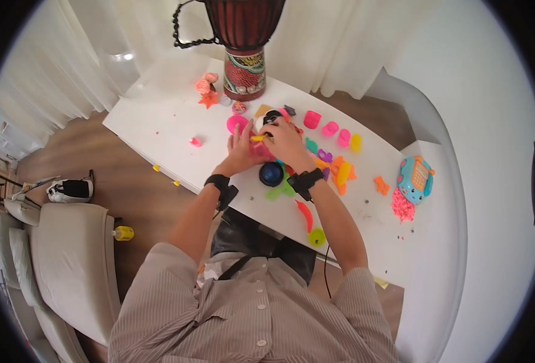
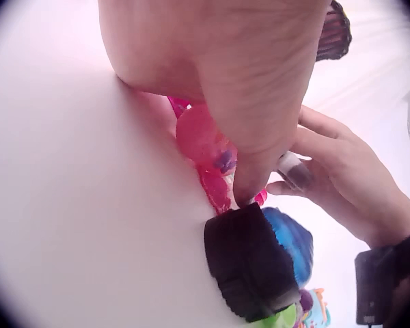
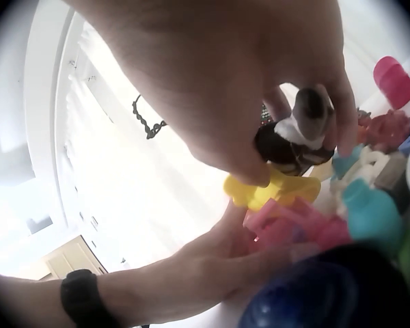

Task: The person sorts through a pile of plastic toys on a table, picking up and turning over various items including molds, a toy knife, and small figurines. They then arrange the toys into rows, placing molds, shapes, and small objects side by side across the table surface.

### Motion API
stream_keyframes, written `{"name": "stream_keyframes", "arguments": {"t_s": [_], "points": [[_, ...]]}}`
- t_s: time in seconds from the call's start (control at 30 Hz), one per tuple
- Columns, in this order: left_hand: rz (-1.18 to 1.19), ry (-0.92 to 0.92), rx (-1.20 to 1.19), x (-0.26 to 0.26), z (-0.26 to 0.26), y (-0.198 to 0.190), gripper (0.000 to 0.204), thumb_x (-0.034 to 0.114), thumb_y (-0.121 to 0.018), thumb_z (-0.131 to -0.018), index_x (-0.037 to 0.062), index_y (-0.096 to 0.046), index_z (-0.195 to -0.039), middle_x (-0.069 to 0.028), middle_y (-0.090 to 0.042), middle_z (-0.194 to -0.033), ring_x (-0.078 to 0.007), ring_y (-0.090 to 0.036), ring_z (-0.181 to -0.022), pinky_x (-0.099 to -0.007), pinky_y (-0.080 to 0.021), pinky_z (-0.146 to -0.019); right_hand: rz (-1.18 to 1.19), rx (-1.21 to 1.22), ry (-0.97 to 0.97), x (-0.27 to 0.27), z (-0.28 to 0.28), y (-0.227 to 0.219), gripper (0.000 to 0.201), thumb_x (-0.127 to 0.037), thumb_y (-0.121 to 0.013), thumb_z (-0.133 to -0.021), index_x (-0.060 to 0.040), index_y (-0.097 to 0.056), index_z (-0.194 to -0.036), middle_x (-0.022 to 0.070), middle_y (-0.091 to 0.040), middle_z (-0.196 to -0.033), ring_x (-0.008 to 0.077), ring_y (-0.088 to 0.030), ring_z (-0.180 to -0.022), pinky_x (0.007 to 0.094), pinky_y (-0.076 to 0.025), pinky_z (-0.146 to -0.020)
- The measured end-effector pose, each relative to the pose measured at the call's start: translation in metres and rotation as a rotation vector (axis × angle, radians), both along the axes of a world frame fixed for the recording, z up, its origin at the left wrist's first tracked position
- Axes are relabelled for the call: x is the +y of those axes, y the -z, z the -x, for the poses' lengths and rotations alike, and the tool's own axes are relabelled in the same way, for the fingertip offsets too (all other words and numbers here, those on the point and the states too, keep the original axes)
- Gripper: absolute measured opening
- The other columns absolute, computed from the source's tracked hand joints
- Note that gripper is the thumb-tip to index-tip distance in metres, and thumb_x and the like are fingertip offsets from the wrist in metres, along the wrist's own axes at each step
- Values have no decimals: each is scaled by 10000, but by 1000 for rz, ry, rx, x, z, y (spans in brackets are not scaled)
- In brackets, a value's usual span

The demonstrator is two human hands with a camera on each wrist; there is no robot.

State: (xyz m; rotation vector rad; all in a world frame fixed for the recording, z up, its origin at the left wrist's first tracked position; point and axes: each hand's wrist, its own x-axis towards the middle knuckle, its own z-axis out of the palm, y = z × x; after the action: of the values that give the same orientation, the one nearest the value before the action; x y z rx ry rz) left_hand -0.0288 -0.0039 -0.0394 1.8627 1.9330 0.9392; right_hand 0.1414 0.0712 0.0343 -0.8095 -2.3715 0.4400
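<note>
In the head view the left hand (image 1: 241,152) lies beside translucent pink pieces (image 1: 261,151), its fingers spread and fairly straight. Those pink pieces (image 2: 199,137) show under its palm in the left wrist view, the thumb pointing down beside them. The right hand (image 1: 287,144) curls its fingers round a small black-and-white toy (image 3: 304,126). Its thumb touches a yellow piece (image 3: 273,188) lying above the pink pieces (image 3: 294,222). Near both wrists sits a dark blue ball in a black holder (image 1: 271,174). The left hand's fingertips are partly hidden in the wrist views.
A drum (image 1: 244,72) stands at the table's back edge. Pink cups (image 1: 312,119), an orange starfish shape (image 1: 342,171) and a red chili shape (image 1: 304,215) lie to the right. Farther right are a blue toy phone (image 1: 415,179) and pink crumbly material (image 1: 403,207).
</note>
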Motion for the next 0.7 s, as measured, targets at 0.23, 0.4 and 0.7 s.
{"name": "stream_keyframes", "arguments": {"t_s": [0.23,0.4,0.7], "points": [[-133,180,-589,3,21,6,1043,273,-864,-849,191,-224,-1669,-138,-370,-1636,-363,-302,-1546,-544,-240,-1241,285,-112,-210,2,4,-2,433,-150,-658,-924,-225,-680,-1350,218,-575,-1360,436,-606,-1248,469,-509,-1045],[-174,219,-280,-4,24,-5,659,201,-738,-952,240,-476,-1555,-81,-505,-1553,-393,-301,-1544,-536,-173,-1273,333,31,-138,22,-66,-39,530,-189,-716,-916,-219,-629,-1438,242,-552,-1451,418,-521,-1368,462,-449,-1119],[-61,118,-309,-9,17,-4,524,185,-686,-969,323,-593,-1467,-119,-469,-1596,-422,-214,-1580,-583,-120,-1262,396,-478,534,115,-177,42,943,-627,-821,-778,-406,-388,-1586,154,-280,-1687,541,-135,-1565,834,-233,-1116]]}}
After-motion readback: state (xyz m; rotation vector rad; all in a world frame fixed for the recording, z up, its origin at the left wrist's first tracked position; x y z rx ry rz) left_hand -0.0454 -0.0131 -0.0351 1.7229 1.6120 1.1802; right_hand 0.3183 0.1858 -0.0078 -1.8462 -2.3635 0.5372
